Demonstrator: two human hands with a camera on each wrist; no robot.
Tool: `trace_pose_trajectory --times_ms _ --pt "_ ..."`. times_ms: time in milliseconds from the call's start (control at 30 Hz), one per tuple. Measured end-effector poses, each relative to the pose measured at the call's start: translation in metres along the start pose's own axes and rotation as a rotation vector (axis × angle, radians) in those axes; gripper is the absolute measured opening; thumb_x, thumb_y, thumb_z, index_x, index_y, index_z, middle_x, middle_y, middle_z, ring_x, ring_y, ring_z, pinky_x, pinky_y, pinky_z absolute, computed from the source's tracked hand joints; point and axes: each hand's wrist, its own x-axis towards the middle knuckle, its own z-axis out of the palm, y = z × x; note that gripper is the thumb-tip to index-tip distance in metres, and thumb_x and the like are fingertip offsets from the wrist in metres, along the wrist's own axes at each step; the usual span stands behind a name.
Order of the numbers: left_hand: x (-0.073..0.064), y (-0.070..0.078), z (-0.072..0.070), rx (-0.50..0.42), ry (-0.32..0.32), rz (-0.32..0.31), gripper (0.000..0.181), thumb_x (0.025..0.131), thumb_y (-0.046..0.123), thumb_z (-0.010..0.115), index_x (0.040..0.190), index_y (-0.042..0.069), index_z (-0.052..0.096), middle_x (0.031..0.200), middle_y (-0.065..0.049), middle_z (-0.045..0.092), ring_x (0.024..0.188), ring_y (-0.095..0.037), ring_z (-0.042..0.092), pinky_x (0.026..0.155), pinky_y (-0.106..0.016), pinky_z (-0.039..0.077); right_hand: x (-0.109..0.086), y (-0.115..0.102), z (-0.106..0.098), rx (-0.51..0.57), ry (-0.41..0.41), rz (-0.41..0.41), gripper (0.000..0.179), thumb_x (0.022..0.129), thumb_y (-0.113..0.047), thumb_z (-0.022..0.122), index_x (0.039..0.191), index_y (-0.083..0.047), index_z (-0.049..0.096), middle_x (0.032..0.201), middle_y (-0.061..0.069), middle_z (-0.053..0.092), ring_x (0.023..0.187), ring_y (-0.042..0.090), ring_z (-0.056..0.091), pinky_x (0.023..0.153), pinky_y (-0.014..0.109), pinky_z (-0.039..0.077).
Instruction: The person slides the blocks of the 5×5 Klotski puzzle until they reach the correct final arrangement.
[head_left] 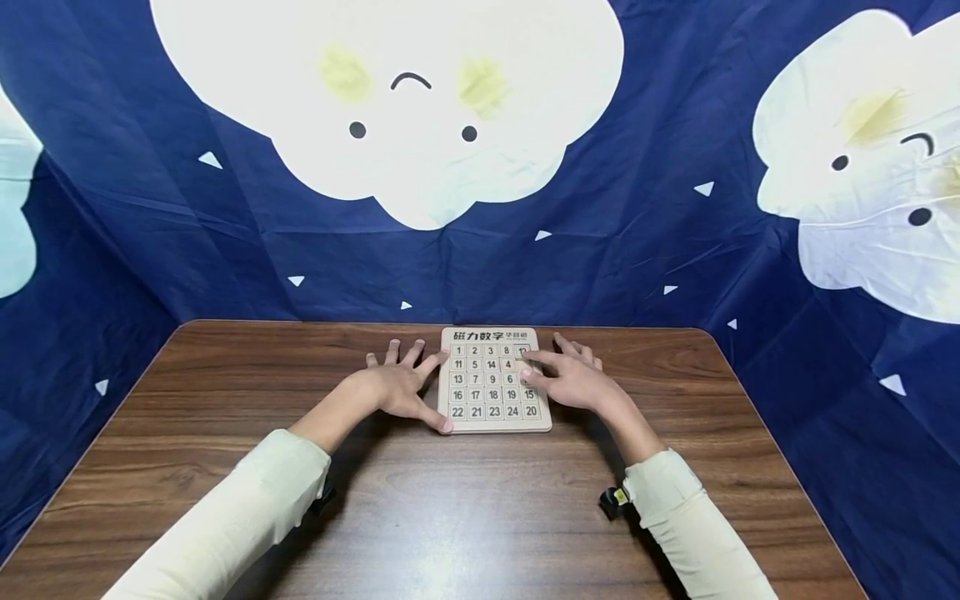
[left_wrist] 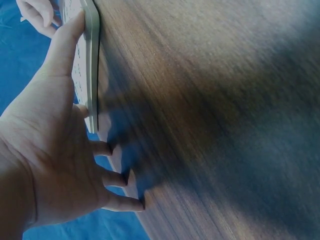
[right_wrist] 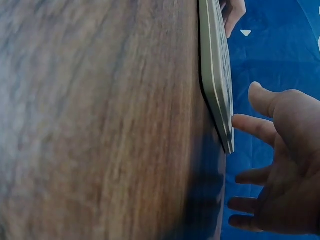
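Note:
A pale number slide puzzle (head_left: 495,426) with square numbered tiles lies flat on the table, its title printed along the far edge. My left hand (head_left: 393,388) is spread at the puzzle's left side, thumb at the near corner and index fingertip by the upper left edge. In the left wrist view, the thumb of that left hand (left_wrist: 55,125) touches the board's edge. Over the right columns, my right hand (head_left: 579,379) reaches in with its index finger on a tile near the 12, hiding part of that column. The right wrist view shows this right hand's (right_wrist: 295,150) fingers extended.
The brown wood-grain table (head_left: 450,500) ends at a far edge just beyond the puzzle. Behind it hangs a dark blue cloth (head_left: 450,275) with white clouds and small triangles. A small black device (head_left: 611,503) sits at the right wrist.

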Motion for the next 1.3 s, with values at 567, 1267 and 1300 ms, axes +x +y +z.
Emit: trace_pose_trajectory --times_ms 567,1267,1300 --pt "0.001 -0.001 -0.003 -0.012 0.007 -0.002 0.141 0.080 0.090 0.080 0.184 0.031 0.005 0.190 -0.025 -0.005 0.171 -0.065 -0.010 0.128 -0.093 0.004 -0.020 -0.005 0.001 -0.006 0.006 -0.036 0.055 0.112 -0.059 0.061 0.160 -0.031 0.066 0.187 0.028 0.019 0.168 0.063 0.017 0.130 0.085 0.016" --pt "0.000 -0.001 -0.001 -0.007 0.000 0.000 0.142 0.081 0.090 0.079 0.184 0.029 0.003 0.190 -0.026 -0.006 0.170 -0.066 -0.009 0.128 -0.093 0.004 0.014 -0.010 0.017 0.056 -0.008 -0.045 0.059 0.112 -0.058 0.062 0.166 -0.036 0.058 0.191 0.020 0.008 0.170 0.058 0.015 0.129 0.082 0.017" --pt "0.001 -0.001 -0.001 -0.006 0.000 0.000 0.142 0.081 0.090 0.079 0.184 0.029 0.003 0.190 -0.026 -0.006 0.170 -0.066 -0.009 0.128 -0.093 0.004 0.015 -0.009 0.016 0.057 -0.008 -0.043 0.059 0.111 -0.060 0.061 0.166 -0.037 0.058 0.191 0.020 0.008 0.170 0.058 0.015 0.129 0.082 0.017"
